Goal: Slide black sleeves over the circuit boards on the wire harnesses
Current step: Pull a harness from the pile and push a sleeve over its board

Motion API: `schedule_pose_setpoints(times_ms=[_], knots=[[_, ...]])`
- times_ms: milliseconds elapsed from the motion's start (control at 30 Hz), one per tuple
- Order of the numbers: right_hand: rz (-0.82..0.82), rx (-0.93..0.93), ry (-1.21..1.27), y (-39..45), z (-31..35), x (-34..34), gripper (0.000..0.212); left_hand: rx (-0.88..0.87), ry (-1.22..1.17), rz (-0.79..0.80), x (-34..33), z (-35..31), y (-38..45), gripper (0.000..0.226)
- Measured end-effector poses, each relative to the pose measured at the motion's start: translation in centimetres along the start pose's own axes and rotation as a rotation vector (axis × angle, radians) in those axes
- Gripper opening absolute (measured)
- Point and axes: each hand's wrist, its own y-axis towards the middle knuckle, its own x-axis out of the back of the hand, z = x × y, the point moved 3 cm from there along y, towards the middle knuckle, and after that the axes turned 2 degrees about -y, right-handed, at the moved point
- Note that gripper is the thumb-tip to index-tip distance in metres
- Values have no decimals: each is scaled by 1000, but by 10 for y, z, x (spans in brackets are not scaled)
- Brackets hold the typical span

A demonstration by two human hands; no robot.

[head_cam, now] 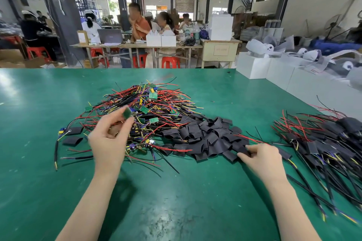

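Left hand raised, pinching a green circuit board above the tangled harness heap, right hand fingers pinching a black sleeve at the sleeve pile edge — sleeved harnesses stacked right, white boxes behind, green table.

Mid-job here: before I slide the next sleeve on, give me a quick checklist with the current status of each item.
1. Board in hand: ok. The left hand pinches a circuit board raised above the wire harness pile.
2. Sleeve in hand: not ok yet. The right hand touches the edge of the black sleeve pile; a firm grip on one sleeve does not show.
3. Sleeve mouth open: cannot tell.
4. Held board's wires free of the pile: cannot tell, blurred.
5. Sleeve supply: ok, many remain.
6. Place for finished work: ok, the sleeved harnesses lie to the right on the green table.
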Motion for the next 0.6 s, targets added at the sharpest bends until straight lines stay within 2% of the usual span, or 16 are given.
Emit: schedule_pose_setpoints(times_ms=[67,133,233,333,600], knots=[[-77,19,57,-1,4,5,26,186,-409,-74,4,-4,7,29],[-158,69,177,-4,10,11,20,430,-806,-74,3,-6,10,25],[-189,136,352,-11,27,13,16,721,-1118,-90,-4,-8,3,17],[-163,175,469,-19,45,8,14,849,-1224,-34,-16,-10,-8,28],[13,389,486,-42,81,-9,21,930,-1337,74,-26,-17,-18,22]])
